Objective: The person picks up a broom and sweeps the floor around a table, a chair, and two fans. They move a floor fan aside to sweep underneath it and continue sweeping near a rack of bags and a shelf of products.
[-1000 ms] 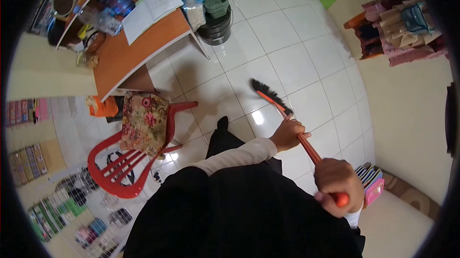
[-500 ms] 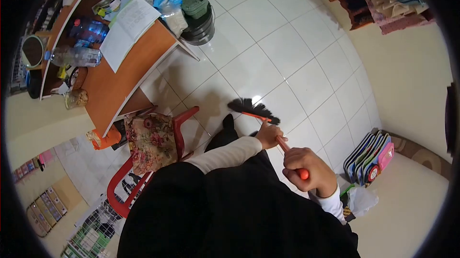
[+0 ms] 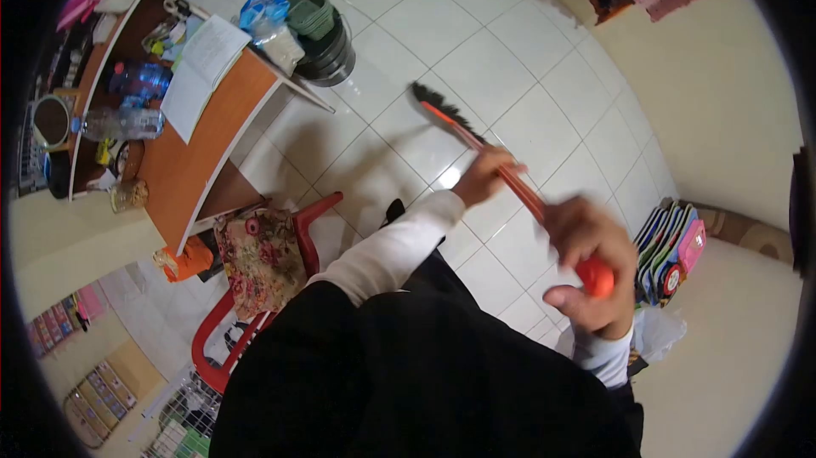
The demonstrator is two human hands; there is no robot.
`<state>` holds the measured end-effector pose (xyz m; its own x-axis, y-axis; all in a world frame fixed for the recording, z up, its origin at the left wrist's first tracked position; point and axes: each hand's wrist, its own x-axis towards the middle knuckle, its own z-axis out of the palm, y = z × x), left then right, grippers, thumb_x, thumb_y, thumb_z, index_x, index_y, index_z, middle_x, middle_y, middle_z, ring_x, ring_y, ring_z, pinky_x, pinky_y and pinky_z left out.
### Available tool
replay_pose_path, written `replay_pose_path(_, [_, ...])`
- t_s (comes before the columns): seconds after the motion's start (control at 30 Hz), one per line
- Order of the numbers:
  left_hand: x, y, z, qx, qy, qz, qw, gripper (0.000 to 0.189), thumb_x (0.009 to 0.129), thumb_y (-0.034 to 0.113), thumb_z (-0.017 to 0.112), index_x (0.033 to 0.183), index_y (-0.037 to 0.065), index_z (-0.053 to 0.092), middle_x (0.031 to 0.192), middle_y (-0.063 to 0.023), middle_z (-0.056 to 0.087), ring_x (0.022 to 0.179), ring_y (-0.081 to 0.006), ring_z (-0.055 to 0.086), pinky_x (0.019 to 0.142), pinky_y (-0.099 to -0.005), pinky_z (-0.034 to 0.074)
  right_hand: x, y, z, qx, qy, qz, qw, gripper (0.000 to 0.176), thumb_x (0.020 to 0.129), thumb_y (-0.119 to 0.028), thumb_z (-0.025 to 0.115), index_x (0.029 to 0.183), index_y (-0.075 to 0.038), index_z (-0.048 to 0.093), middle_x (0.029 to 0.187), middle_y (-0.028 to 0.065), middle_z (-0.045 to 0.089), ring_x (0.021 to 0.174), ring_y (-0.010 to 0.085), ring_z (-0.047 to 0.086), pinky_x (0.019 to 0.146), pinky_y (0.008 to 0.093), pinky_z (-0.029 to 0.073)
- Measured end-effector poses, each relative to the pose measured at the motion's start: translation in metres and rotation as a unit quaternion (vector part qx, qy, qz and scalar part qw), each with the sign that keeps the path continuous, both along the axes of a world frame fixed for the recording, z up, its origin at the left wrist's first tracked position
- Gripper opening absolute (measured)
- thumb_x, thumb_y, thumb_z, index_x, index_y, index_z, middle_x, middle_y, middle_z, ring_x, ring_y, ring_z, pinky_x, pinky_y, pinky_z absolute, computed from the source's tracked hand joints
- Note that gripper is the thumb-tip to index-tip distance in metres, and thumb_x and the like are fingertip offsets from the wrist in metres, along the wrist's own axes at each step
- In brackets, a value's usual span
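The orange-handled broom with black bristles [image 3: 525, 196] is slanting across the white tiled floor [image 3: 518, 50]. Its bristle head [image 3: 435, 108] is meeting the tiles near the dark round bucket [image 3: 330, 62], and the handle is showing some blur. The left hand [image 3: 483, 173] is closing fully around the handle's middle. The right hand [image 3: 586, 264] is gripping the rounded top end, fingers curled tight. An orange wooden desk [image 3: 200, 147] is standing to the left. Beside it, a red plastic chair [image 3: 316, 207] is carrying a floral cloth [image 3: 259, 258]. Colourful upright folders [image 3: 671, 245] are leaning at the wall.
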<state>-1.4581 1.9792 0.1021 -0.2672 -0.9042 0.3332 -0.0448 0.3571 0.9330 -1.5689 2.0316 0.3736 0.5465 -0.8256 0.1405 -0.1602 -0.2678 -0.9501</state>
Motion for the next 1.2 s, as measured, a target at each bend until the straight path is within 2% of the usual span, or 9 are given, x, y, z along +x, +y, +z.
replay_pose_path(0.1, [0.033, -0.020, -0.028, 0.225, 0.142, 0.105, 0.958, 0.027, 0.084, 0.019, 0.059, 0.065, 0.001, 0.053, 0.063, -0.0061, 0.051, 0.059, -0.0171, 0.048, 0.055, -0.0331, 0.037, -0.010, -0.019, -0.011, 0.026, -0.104, -0.085, 0.991, 0.066, 0.057, -0.025, 0.082, 0.112, -0.005, 0.052, 0.115, 0.0105, 0.047, 0.110, 0.0229, 0.047, 0.094, 0.0378, 0.036])
replay_pose_path(0.17, [0.086, -0.027, 0.010, 0.219, -0.129, 0.143, 0.957, 0.029, 0.089, 0.023, 0.055, 0.068, 0.002, 0.052, 0.069, -0.0036, 0.055, 0.061, -0.0116, 0.047, 0.055, -0.0275, 0.039, -0.034, -0.030, -0.060, 0.112, -0.064, -0.114, 0.985, 0.049, 0.069, -0.009, 0.073, 0.113, -0.005, 0.052, 0.116, 0.0063, 0.049, 0.110, 0.0197, 0.049, 0.094, 0.0349, 0.037])
replay_pose_path(0.3, [0.148, -0.012, -0.027, 0.205, 0.014, 0.297, 0.932, 0.030, 0.089, 0.028, 0.057, 0.071, 0.004, 0.054, 0.071, 0.0050, 0.046, 0.069, -0.0060, 0.041, 0.063, -0.0235, 0.037, -0.062, -0.021, -0.249, 0.269, 0.022, -0.206, 0.940, 0.015, 0.081, -0.014, 0.066, 0.092, -0.005, 0.061, 0.090, -0.0008, 0.061, 0.085, 0.0105, 0.055, 0.078, 0.0261, 0.044])
replay_pose_path(0.5, [0.211, 0.014, -0.073, 0.193, -0.058, 0.346, 0.916, 0.031, 0.091, 0.024, 0.050, 0.067, 0.005, 0.050, 0.069, 0.0009, 0.047, 0.066, -0.0082, 0.042, 0.063, -0.0243, 0.036, -0.055, 0.040, -0.520, 0.473, 0.133, -0.260, 0.831, 0.029, 0.075, -0.018, 0.067, 0.099, -0.003, 0.062, 0.089, 0.0064, 0.063, 0.083, 0.0158, 0.059, 0.076, 0.0290, 0.046])
replay_pose_path(0.7, [0.251, 0.012, -0.107, 0.062, 0.046, 0.477, 0.876, 0.046, 0.094, 0.039, 0.040, 0.060, 0.012, 0.027, 0.057, 0.0002, 0.030, 0.055, -0.0133, 0.034, 0.057, -0.0291, 0.033, -0.002, 0.053, -0.718, 0.391, 0.270, -0.219, 0.852, 0.041, 0.075, -0.020, 0.065, 0.114, -0.008, 0.057, 0.100, 0.0138, 0.062, 0.088, 0.0244, 0.060, 0.078, 0.0344, 0.048])
replay_pose_path(0.77, [0.261, 0.018, -0.113, -0.009, -0.071, 0.481, 0.874, 0.046, 0.094, 0.041, 0.039, 0.060, 0.012, 0.028, 0.053, 0.0011, 0.026, 0.051, -0.0125, 0.030, 0.055, -0.0285, 0.030, 0.015, 0.052, -0.760, 0.373, 0.283, -0.215, 0.857, 0.045, 0.073, -0.020, 0.066, 0.116, -0.009, 0.055, 0.101, 0.0155, 0.061, 0.091, 0.0280, 0.059, 0.081, 0.0361, 0.048])
replay_pose_path(0.83, [0.283, 0.029, -0.120, -0.053, 0.047, 0.434, 0.898, 0.046, 0.093, 0.041, 0.041, 0.059, 0.014, 0.026, 0.051, 0.0024, 0.021, 0.048, -0.0112, 0.025, 0.054, -0.0289, 0.027, 0.032, 0.049, -0.796, 0.353, 0.304, -0.215, 0.859, 0.047, 0.072, -0.018, 0.066, 0.116, -0.007, 0.054, 0.101, 0.0167, 0.060, 0.096, 0.0308, 0.058, 0.084, 0.0376, 0.047])
replay_pose_path(0.97, [0.274, 0.034, -0.122, -0.096, 0.091, 0.583, 0.801, 0.044, 0.091, 0.034, 0.046, 0.057, 0.019, 0.022, 0.049, 0.0041, 0.016, 0.049, -0.0098, 0.020, 0.055, -0.0273, 0.024, 0.051, 0.049, -0.864, 0.334, 0.311, -0.210, 0.864, 0.054, 0.072, -0.017, 0.065, 0.123, -0.009, 0.048, 0.111, 0.0185, 0.055, 0.102, 0.0329, 0.054, 0.087, 0.0406, 0.045])
replay_pose_path(1.2, [0.332, 0.071, -0.111, -0.032, 0.177, 0.392, 0.902, 0.044, 0.078, 0.020, 0.055, 0.051, 0.020, 0.020, 0.046, 0.0043, 0.016, 0.049, -0.0103, 0.027, 0.061, -0.0275, 0.026, 0.066, 0.040, -0.921, 0.273, 0.411, -0.159, 0.855, 0.064, 0.069, -0.012, 0.066, 0.128, -0.011, 0.041, 0.118, 0.0211, 0.050, 0.109, 0.0371, 0.048, 0.092, 0.0445, 0.039])
